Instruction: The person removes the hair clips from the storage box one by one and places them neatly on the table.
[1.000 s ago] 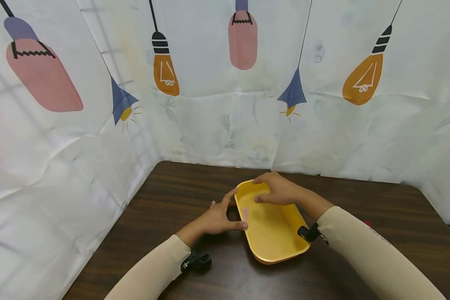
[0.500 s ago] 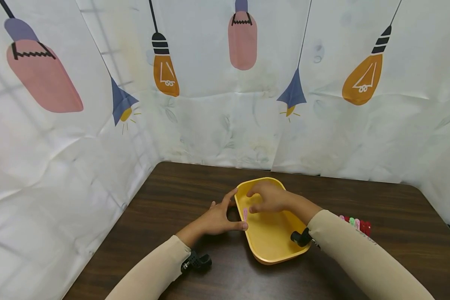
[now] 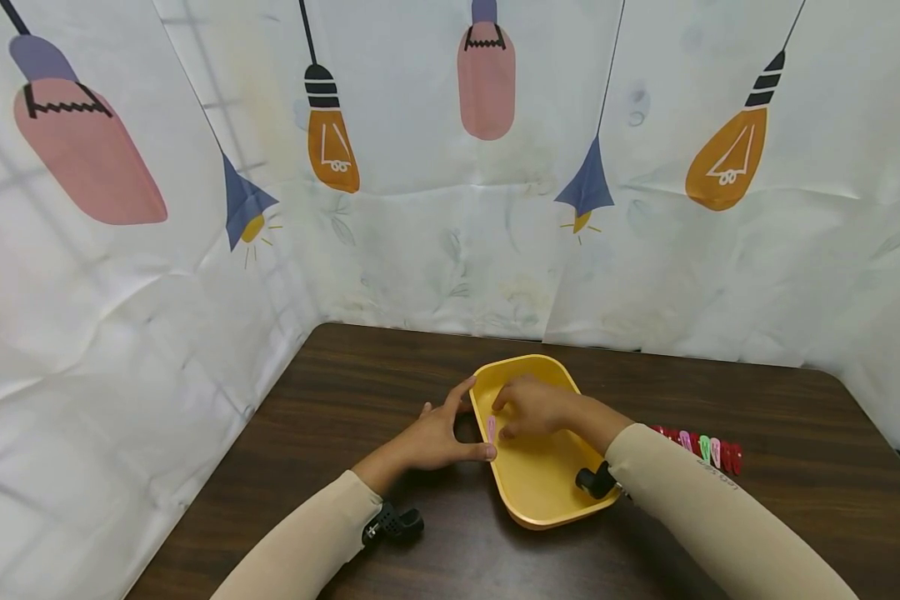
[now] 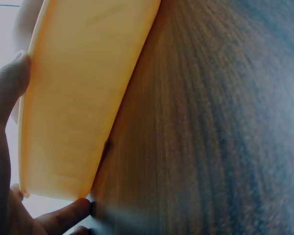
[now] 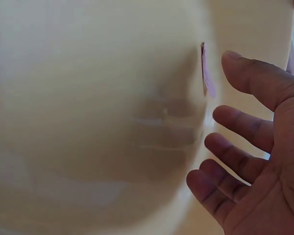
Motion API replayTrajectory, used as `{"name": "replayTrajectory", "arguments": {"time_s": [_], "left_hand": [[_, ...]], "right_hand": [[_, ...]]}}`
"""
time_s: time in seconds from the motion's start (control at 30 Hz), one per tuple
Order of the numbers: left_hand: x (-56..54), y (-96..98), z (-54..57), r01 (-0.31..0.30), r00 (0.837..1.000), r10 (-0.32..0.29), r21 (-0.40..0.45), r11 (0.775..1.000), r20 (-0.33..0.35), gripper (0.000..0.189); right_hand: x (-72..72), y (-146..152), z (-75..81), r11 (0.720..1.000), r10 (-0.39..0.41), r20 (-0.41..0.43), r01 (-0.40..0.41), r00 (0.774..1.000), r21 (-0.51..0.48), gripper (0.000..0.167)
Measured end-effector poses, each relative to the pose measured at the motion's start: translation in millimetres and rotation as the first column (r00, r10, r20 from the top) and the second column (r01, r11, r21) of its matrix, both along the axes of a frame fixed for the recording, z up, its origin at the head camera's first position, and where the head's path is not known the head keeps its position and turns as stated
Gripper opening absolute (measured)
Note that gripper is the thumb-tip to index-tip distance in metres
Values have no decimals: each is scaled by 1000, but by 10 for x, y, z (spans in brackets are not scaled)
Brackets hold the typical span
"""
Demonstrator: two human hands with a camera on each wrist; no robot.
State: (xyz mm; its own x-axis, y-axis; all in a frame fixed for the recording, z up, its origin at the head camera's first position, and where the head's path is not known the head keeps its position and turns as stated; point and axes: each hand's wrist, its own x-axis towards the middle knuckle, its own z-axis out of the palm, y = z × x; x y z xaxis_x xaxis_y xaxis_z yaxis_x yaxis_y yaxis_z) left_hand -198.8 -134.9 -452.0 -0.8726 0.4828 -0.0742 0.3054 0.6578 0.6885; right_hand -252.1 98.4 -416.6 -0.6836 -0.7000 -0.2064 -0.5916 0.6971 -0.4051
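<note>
A yellow plastic tray rests on the dark wooden table. Inside it, against the left wall, stands a small pink hair clip, also visible in the right wrist view as a thin pink strip. My left hand holds the tray's left side, thumb over the rim and fingers spread toward the far corner. In the left wrist view the thumb lies on the rim. Reaching into the tray, my right hand has its thumb and loosely bent fingers apart, close to the clip and holding nothing.
To the right of the tray, a row of several hair clips in red, pink and green lies on the table, partly behind the right sleeve. A white printed sheet hangs behind and left of the table.
My right hand has moved left and lower inside the tray, nearer the pink hair clip. More of the clip row shows past the right sleeve. The left hand and tray have stayed put.
</note>
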Motion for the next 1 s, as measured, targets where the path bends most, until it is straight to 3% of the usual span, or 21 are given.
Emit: {"name": "replayTrajectory", "arguments": {"time_s": [0.57, 1.0], "left_hand": [[3, 2, 3, -4, 1000, 4, -6, 1000, -11, 118], [4, 10, 10, -6, 1000, 6, -4, 1000, -6, 118]], "right_hand": [[37, -75, -90, 1000, -16, 6, 16, 1000, 14, 38], [57, -107, -131, 1000, 0, -45, 1, 999, 5, 42]]}}
